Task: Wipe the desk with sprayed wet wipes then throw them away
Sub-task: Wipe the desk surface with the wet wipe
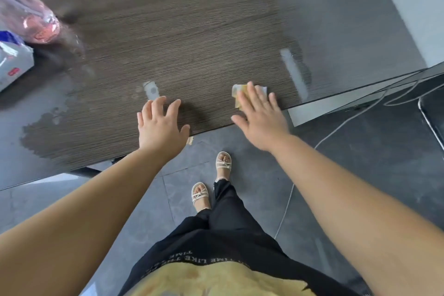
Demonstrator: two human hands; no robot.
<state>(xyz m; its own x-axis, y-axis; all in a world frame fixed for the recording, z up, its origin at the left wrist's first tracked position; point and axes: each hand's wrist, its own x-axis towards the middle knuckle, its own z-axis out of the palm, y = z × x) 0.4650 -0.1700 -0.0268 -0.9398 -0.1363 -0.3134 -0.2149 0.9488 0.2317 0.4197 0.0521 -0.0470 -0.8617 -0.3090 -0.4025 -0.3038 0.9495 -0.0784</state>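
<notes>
Head view, looking steeply down past two bare forearms. Right hand (262, 115) laid palm-down on a wet wipe (248, 90), fingers straight and spread, pressing it flat against the worktop (192, 31) close to the near edge, not curled round it. Wipe white with a yellowish tinge, crumpled, showing only beyond the fingertips and beside the index finger, the rest covered by the hand. Left hand (159, 125) off to the left, well apart from the wipe, palm down over the same near edge, fingers loosely spread and holding nothing; touching the surface or just above it, cannot tell. Worktop of dark wood grain, with a pale sheen and a ragged-edged damp mark (36, 127) toward the left front corner. Two pale marks on the surface: a short one (151, 90) just beyond the left fingertips, a longer strip (294, 72) beyond and to the right of the wipe. At the far left, a pink see-through container (26, 14), blurred, with a white packet (13, 61) just beside it, cut off by the frame. Below the worktop edge, grey tiled floor (360, 163) with a pale cable (336, 132) trailing across it, two feet in light strappy sandals (223, 161), black trousers, black top with a yellow print.
</notes>
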